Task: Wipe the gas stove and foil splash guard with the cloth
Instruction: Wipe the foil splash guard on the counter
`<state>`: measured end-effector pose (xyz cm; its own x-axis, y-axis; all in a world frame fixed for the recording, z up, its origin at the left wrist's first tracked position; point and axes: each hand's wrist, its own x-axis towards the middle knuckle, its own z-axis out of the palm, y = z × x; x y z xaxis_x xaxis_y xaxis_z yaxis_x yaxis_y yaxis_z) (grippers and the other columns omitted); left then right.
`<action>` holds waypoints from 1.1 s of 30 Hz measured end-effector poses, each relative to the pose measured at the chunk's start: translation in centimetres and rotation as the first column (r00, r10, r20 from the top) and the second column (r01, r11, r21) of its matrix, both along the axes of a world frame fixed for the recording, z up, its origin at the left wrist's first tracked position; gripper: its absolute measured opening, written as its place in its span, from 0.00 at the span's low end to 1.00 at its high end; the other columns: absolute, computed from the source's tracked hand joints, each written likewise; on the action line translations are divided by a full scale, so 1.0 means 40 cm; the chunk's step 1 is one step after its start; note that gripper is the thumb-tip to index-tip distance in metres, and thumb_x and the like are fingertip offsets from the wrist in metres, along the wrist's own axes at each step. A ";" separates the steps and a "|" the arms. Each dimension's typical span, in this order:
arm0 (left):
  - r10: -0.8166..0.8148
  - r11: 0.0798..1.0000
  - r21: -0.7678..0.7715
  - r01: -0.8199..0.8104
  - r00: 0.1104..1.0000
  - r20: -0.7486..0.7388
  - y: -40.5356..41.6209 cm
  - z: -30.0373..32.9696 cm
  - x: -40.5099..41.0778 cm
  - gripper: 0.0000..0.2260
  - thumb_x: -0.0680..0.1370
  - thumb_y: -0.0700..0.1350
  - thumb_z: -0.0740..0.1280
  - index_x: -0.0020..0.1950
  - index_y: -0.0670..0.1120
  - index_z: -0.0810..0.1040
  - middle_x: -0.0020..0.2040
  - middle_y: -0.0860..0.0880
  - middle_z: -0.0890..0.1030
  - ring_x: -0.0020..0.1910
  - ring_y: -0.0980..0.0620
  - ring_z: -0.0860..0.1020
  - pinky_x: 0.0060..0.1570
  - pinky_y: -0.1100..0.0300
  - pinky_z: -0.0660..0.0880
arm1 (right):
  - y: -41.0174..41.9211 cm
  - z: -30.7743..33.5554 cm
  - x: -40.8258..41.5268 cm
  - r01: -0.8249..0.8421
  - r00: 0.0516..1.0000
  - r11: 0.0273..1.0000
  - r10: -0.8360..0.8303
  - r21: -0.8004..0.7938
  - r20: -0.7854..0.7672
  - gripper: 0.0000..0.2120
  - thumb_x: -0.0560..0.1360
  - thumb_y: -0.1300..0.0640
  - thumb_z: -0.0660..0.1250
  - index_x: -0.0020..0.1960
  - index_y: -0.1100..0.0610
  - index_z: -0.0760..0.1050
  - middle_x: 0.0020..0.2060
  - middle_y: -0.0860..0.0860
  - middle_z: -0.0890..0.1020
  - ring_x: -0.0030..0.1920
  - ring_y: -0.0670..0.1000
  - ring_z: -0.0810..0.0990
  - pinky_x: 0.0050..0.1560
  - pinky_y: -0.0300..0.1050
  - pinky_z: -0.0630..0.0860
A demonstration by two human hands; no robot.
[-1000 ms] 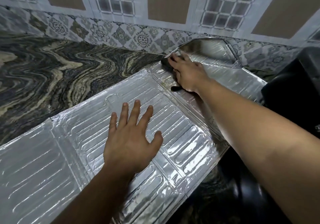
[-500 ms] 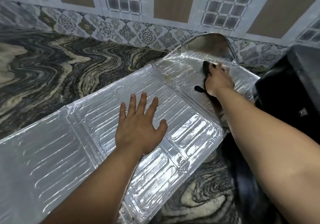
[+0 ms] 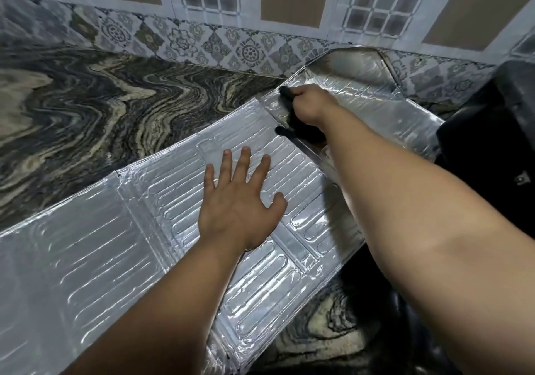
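Observation:
The silver foil splash guard (image 3: 86, 259) lies unfolded across the marbled counter, its embossed panels running from the lower left to the far right. My left hand (image 3: 240, 201) rests flat on the middle panel, fingers spread. My right hand (image 3: 311, 107) presses a dark cloth (image 3: 292, 127) against the far panel near its left fold. Most of the cloth is hidden under the hand. The black gas stove (image 3: 492, 149) shows at the right edge.
A swirled dark marble counter (image 3: 101, 120) spreads to the left and shows again below the foil (image 3: 327, 331). A patterned tile wall (image 3: 249, 50) closes the back. The far foil flap (image 3: 356, 65) stands up against the wall.
My right hand has swept the cloth leftward across the far panel, back toward the fold. My left hand has stayed flat on the middle panel.

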<state>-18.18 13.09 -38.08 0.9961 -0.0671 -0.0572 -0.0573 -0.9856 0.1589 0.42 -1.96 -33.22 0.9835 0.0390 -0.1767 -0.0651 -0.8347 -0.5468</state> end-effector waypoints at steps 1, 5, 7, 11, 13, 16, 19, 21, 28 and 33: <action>0.002 1.000 0.002 -0.002 1.000 0.001 -0.001 0.000 0.000 0.34 0.76 0.67 0.44 0.81 0.60 0.41 0.82 0.52 0.40 0.80 0.47 0.35 0.76 0.43 0.36 | 0.018 -0.003 -0.004 -0.045 0.999 0.999 0.045 0.003 -0.003 0.20 0.76 0.55 0.59 0.66 0.47 0.77 0.65 0.55 0.78 0.64 0.58 0.75 0.65 0.48 0.71; 0.008 1.000 0.009 -0.008 1.000 0.000 -0.002 0.000 0.002 0.34 0.75 0.67 0.44 0.81 0.60 0.43 0.82 0.52 0.40 0.80 0.47 0.36 0.76 0.43 0.37 | 0.057 -0.034 -0.052 -0.213 0.977 0.973 0.214 -0.091 0.005 0.26 0.76 0.52 0.54 0.73 0.42 0.67 0.77 0.49 0.63 0.76 0.57 0.59 0.74 0.56 0.60; 0.007 1.000 0.010 -0.007 1.000 0.000 -0.001 0.000 0.001 0.34 0.75 0.67 0.44 0.81 0.59 0.43 0.82 0.52 0.40 0.80 0.47 0.36 0.76 0.43 0.37 | 0.031 -0.054 -0.088 -0.248 0.967 0.958 0.254 -0.141 0.025 0.26 0.77 0.53 0.52 0.75 0.42 0.64 0.78 0.46 0.59 0.78 0.56 0.51 0.75 0.59 0.55; -0.003 1.000 0.000 0.003 1.000 -0.010 0.002 0.003 -0.002 0.34 0.76 0.67 0.44 0.81 0.59 0.43 0.82 0.51 0.40 0.80 0.47 0.36 0.77 0.42 0.38 | -0.043 -0.072 -0.197 -0.228 0.961 0.945 0.258 -0.235 0.103 0.24 0.81 0.55 0.51 0.76 0.43 0.61 0.79 0.46 0.56 0.79 0.56 0.47 0.76 0.62 0.49; -0.008 1.000 -0.008 0.008 1.000 -0.007 0.003 0.003 -0.003 0.34 0.76 0.67 0.44 0.81 0.59 0.43 0.82 0.51 0.40 0.80 0.47 0.37 0.77 0.42 0.38 | -0.076 -0.075 -0.263 -0.189 0.969 0.955 0.219 -0.228 0.115 0.24 0.82 0.55 0.51 0.77 0.43 0.59 0.79 0.46 0.55 0.79 0.57 0.46 0.76 0.62 0.45; -0.023 1.000 -0.008 0.023 1.000 -0.011 0.007 0.002 -0.006 0.34 0.76 0.67 0.43 0.81 0.59 0.42 0.82 0.51 0.40 0.80 0.46 0.37 0.77 0.42 0.38 | -0.136 -0.077 -0.362 -0.151 0.975 0.953 0.188 -0.263 0.120 0.25 0.82 0.55 0.51 0.78 0.45 0.56 0.79 0.47 0.53 0.79 0.56 0.45 0.77 0.60 0.44; -0.039 0.999 -0.016 0.039 0.999 -0.014 0.010 0.002 -0.008 0.34 0.77 0.67 0.42 0.81 0.59 0.41 0.82 0.51 0.39 0.80 0.46 0.36 0.77 0.42 0.38 | -0.203 -0.076 -0.414 -0.129 0.981 0.948 0.165 -0.290 0.105 0.26 0.81 0.57 0.52 0.78 0.45 0.56 0.79 0.46 0.51 0.79 0.55 0.43 0.77 0.57 0.43; -0.043 0.999 -0.031 0.043 0.999 -0.010 0.012 0.004 -0.010 0.34 0.77 0.67 0.43 0.81 0.59 0.40 0.82 0.51 0.39 0.80 0.47 0.36 0.77 0.42 0.38 | -0.237 -0.076 -0.415 -0.099 0.987 0.948 0.133 -0.303 0.093 0.27 0.81 0.58 0.52 0.78 0.44 0.56 0.79 0.46 0.51 0.79 0.54 0.44 0.77 0.56 0.42; -0.035 0.998 -0.047 0.036 0.999 0.011 0.013 -0.001 -0.013 0.33 0.77 0.67 0.43 0.81 0.60 0.40 0.81 0.52 0.37 0.79 0.48 0.34 0.77 0.44 0.36 | -0.326 -0.083 -0.268 0.072 0.994 0.921 -0.034 -0.384 0.105 0.26 0.81 0.55 0.51 0.79 0.47 0.53 0.79 0.50 0.53 0.78 0.60 0.48 0.76 0.60 0.49; -0.017 0.999 -0.033 0.018 1.000 0.019 0.006 0.003 -0.008 0.33 0.77 0.67 0.43 0.80 0.60 0.39 0.81 0.53 0.36 0.79 0.49 0.33 0.77 0.44 0.36 | -0.337 -0.079 -0.109 0.216 0.976 0.883 -0.199 -0.417 0.085 0.28 0.80 0.57 0.50 0.79 0.49 0.49 0.80 0.51 0.50 0.78 0.60 0.45 0.76 0.60 0.48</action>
<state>-18.51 13.32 -37.96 0.9956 -0.0862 -0.0356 -0.0779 -0.9787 0.1902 -3.94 -15.44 -36.37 0.9673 -0.2361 -0.0923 -0.2480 -0.9566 -0.1527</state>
